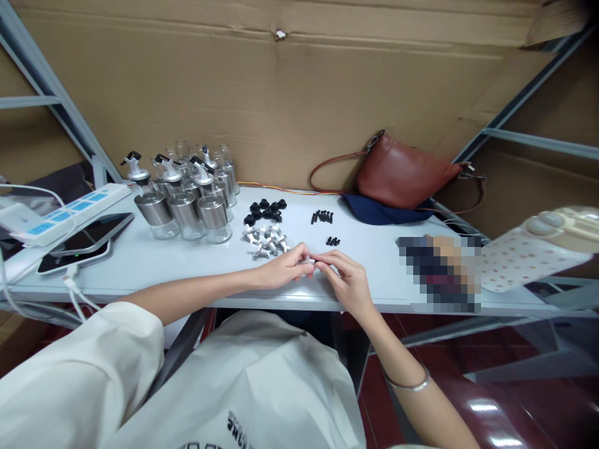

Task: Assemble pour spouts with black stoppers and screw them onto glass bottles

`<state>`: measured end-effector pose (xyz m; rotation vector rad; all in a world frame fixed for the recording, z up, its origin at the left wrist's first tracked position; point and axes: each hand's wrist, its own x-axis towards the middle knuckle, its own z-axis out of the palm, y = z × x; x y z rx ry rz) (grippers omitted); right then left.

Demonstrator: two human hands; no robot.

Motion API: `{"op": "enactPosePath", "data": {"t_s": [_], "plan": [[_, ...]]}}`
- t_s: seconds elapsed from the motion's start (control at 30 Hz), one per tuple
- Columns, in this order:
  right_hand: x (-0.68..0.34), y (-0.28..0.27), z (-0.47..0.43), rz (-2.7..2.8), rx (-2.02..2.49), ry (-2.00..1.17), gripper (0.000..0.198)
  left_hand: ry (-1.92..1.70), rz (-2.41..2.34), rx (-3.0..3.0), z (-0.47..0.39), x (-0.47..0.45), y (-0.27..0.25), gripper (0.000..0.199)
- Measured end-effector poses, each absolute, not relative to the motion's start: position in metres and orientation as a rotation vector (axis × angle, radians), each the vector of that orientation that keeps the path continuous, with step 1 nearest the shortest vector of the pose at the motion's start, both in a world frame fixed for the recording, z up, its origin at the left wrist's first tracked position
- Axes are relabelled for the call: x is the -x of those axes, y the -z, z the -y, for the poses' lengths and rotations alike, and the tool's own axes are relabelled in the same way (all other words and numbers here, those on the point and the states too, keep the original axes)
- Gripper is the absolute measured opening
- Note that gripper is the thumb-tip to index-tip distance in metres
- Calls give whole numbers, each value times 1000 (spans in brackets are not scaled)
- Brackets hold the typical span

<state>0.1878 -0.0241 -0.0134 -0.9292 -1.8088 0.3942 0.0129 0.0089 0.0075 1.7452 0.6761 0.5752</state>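
Near the table's front edge, my left hand (285,269) pinches a small silver pourer spout (307,261), mostly hidden by the fingers. My right hand (347,279) meets it from the right, thumb and fingertips closed on a tiny dark part (316,261) against the spout. Just beyond the left hand lies a pile of silver spouts (266,241). Behind them are black stopper-like caps (264,211). Two small groups of black parts lie further right: longer levers (322,216) and shorter pieces (333,241).
Several glass bottles with steel sleeves (187,215) stand at the back left, some topped with pourers. A power strip (70,215) and a tablet-like device (93,234) lie left. A brown bag (407,171) rests on dark blue cloth (388,212); a dotted bottle (528,255) stands right.
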Motion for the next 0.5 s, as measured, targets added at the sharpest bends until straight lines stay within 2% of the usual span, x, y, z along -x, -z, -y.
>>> {"op": "enactPosePath", "data": {"t_s": [0.27, 0.5], "plan": [[-187, 12, 26, 1822, 871, -443, 8, -587, -605, -1821, -9, -8, -13, 13], [-189, 9, 28, 1860, 811, -626, 19, -620, -641, -1910, -12, -8, -9, 28]]}}
